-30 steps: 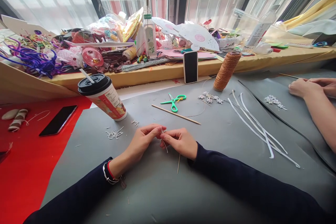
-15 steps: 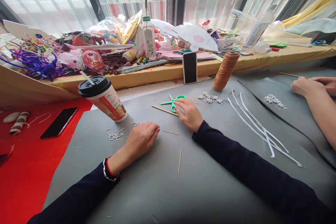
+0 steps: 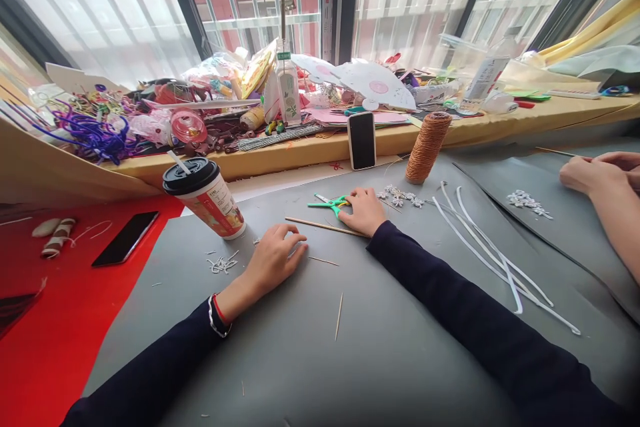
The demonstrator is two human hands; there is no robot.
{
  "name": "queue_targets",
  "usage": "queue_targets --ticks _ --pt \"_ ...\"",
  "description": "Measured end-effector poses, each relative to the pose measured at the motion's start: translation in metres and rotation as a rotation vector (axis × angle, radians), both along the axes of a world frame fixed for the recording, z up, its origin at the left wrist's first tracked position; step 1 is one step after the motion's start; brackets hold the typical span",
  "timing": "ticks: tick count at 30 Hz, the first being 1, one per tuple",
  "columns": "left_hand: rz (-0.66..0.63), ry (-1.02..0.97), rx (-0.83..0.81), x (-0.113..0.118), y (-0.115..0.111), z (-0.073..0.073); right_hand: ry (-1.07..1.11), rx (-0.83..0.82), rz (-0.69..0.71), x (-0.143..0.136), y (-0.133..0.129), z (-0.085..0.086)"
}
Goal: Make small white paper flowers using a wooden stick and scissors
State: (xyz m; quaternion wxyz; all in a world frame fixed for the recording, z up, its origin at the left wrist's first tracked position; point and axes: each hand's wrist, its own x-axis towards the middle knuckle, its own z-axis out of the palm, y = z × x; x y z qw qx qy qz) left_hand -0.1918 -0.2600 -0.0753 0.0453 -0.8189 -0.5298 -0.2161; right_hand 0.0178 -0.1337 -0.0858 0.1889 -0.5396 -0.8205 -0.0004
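My right hand [image 3: 365,211] lies over the handles of the green scissors [image 3: 327,204], its fingers curled on them. The scissors' blades point left and stand apart. A thin wooden stick [image 3: 320,225] runs under my right hand's wrist side. My left hand [image 3: 276,255] rests on the grey mat [image 3: 280,360] with its fingers apart and bent, holding nothing visible. Close by on the left lies a small heap of white thread scraps [image 3: 221,263]. Two toothpicks, one [image 3: 324,261] right of my left hand and another [image 3: 339,317] nearer me, lie on the mat.
A lidded paper cup [image 3: 213,207] stands at the left, near a phone [image 3: 126,239] on red cloth. Behind are an upright phone [image 3: 361,140] and a brown twine spool [image 3: 429,148]. White strips [image 3: 493,247] lie right. Another person's hands [image 3: 593,173] are far right.
My right hand has moved right and further onto the scissors' handles, and the scissors have shifted a little. The fingers of my left hand have spread. The whole view has tilted slightly.
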Motion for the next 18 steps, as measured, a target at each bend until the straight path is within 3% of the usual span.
queue_targets --ticks 4,8,12,18 --pt "-0.019 -0.028 -0.120 0.006 0.033 0.011 0.051 0.001 -0.070 0.001 0.006 -0.001" --pt "0.066 -0.014 -0.283 0.014 0.081 0.021 0.105 -0.026 -0.119 0.006 0.011 -0.003" --pt "0.104 0.005 -0.307 0.033 0.117 0.020 0.224 -0.087 -0.133 0.012 0.014 0.001" --pt "0.157 -0.046 -0.276 0.065 0.150 0.008 0.716 -0.458 -0.008 0.015 0.018 0.012"
